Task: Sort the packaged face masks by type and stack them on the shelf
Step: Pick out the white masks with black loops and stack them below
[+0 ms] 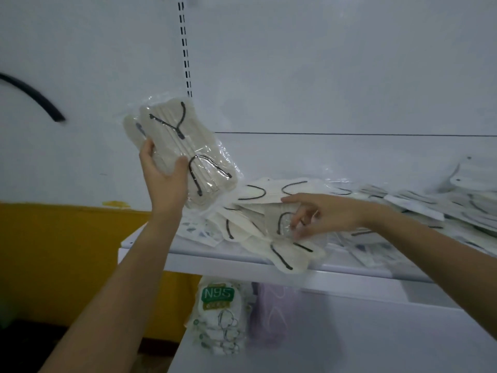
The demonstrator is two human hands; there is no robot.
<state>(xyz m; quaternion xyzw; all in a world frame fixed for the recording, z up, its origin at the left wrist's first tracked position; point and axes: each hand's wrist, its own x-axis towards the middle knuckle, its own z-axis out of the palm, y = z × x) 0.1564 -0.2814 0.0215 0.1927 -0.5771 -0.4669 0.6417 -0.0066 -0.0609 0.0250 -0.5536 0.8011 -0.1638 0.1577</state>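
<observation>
Under the shelf [215,261], near its left end, an N95 pack [217,294] stands upright with a lilac pack [271,305] just beside it on the right. On the shelf's left part lies a loose pile [250,200] of cream masks with black ear loops in clear wrappers; one pack [293,257] overhangs the shelf's front edge.

The right hand [322,214] is over this pile. Its fingers [297,224] are apart and slightly bent, tips touching the wrapper of a top pack, and its thumb is stretched out along the pack above.

Above the shelf's left end, the left hand [164,181] holds up a bundle [183,146] of the same cream masks, tilted. The thumb is clamped across the front and the fingers are wrapped behind.

More packs [430,203] lie spread over the shelf's right part. Behind the shelf rises the white back panel [322,76] with a slotted upright [185,49].
</observation>
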